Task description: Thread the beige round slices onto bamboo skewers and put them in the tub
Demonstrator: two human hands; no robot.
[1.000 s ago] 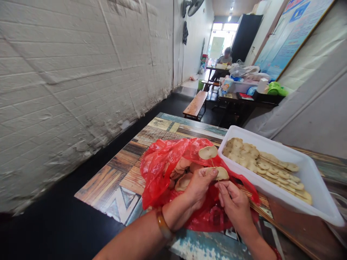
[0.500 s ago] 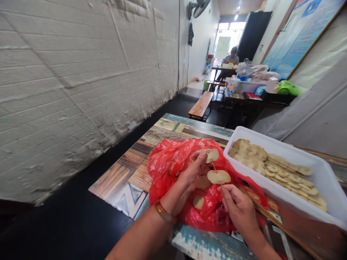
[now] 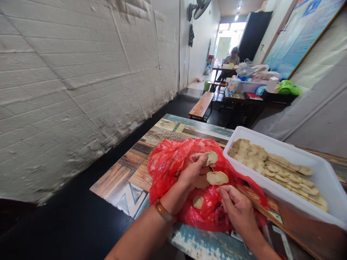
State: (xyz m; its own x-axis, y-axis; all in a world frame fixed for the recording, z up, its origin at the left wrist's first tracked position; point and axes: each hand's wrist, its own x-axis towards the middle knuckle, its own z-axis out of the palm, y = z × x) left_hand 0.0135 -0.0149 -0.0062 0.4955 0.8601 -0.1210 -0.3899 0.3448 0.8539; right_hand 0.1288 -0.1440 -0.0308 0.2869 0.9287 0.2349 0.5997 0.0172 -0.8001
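My left hand [image 3: 193,169] pinches a pale, flat, oval food slice [image 3: 211,158] above an open red plastic bag [image 3: 170,162]. A second pale slice [image 3: 217,177] is threaded on a thin skewer [image 3: 212,167], which runs up toward the slice in my left hand. Just below, my right hand [image 3: 235,202] is closed, thumb against fingers, on the skewer's lower end, mostly hidden by the fingers. More loose slices [image 3: 198,202] lie in the bag under my hands.
At the right a white plastic tub [image 3: 287,148] holds several rows of skewered slices [image 3: 282,169]. Long bare skewers [image 3: 265,211] lie on the patterned table [image 3: 138,148] beside my right hand. Beyond are a wooden bench [image 3: 202,104], a cluttered table and a seated person [image 3: 233,57].
The threaded slice and the skewer have shifted slightly to the left, with my right hand following a little. My left hand keeps its pinch on the upper slice.
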